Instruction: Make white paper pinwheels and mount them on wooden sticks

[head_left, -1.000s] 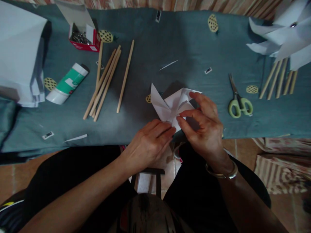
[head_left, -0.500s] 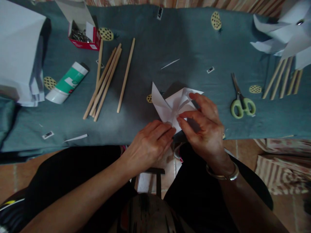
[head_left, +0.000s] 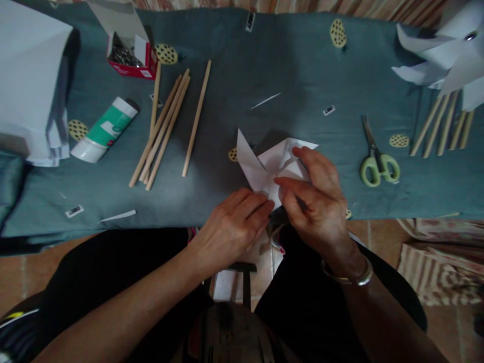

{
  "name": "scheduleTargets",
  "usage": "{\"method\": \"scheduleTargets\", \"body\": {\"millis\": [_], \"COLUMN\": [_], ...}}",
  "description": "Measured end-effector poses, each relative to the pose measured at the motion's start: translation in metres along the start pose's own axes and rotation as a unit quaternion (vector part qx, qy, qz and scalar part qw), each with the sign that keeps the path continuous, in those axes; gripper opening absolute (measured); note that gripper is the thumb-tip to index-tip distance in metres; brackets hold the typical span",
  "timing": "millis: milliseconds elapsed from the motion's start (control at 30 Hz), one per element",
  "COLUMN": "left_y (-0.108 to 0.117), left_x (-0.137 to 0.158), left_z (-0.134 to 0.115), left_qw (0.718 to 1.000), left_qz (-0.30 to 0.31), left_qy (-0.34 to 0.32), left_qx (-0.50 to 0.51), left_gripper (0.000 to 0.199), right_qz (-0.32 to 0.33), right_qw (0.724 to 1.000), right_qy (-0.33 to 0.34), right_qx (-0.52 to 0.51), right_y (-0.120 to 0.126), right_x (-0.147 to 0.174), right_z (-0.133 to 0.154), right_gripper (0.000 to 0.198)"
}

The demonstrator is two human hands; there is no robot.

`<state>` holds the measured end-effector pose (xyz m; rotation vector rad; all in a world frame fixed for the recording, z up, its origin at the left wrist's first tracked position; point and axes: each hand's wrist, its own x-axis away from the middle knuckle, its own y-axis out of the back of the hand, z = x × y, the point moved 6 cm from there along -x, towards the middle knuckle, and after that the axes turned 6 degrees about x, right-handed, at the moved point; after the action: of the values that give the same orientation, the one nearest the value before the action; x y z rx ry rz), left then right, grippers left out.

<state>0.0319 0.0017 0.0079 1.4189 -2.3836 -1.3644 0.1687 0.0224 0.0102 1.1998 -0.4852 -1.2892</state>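
A white paper pinwheel [head_left: 266, 174] with folded blades lies at the table's front edge, between my two hands. My left hand [head_left: 242, 217] is closed on its lower edge, fingertips pressed together over the paper and the thumb mostly hidden. From the right, my right hand [head_left: 315, 196] holds the pinwheel, with one fingertip near its middle and another on the upper right blade. Part of that side of the paper is hidden under the right hand. A metal bracelet [head_left: 350, 277] circles my right wrist.
Wooden sticks [head_left: 166, 131], a glue stick [head_left: 106, 128] and an open red box of metal fasteners [head_left: 130, 63] lie left, beside white paper sheets [head_left: 30, 75]. Green-handled scissors [head_left: 378, 161] lie right. Finished pinwheels [head_left: 449, 60] on sticks stand far right. Paper slivers [head_left: 265, 101] dot the cloth.
The right hand's fingers have shifted slightly left over the pinwheel, the thumb drawing under the index finger. My left hand keeps its place, and the view has moved very little.
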Motion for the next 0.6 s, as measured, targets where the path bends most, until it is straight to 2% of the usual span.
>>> {"method": "scheduleTargets", "body": {"millis": [300,600], "left_y": [0.0001,-0.0008], "left_x": [0.0009,0.002], "left_z": [0.0006,0.0007], "left_qw": [1.0,1.0], "left_qz": [-0.002,-0.007], "left_qy": [0.002,-0.002], "left_qx": [0.0,-0.004], "left_gripper": [0.018,0.019], "right_qz": [0.003,0.016], "right_qw": [1.0,0.999], "right_qy": [-0.011,0.013], "right_qx": [-0.003,0.024], "right_y": [-0.0017,-0.006], "right_x": [-0.0007,0.0009], "right_z": [-0.0001,-0.0014], "right_gripper": [0.026,0.025]}}
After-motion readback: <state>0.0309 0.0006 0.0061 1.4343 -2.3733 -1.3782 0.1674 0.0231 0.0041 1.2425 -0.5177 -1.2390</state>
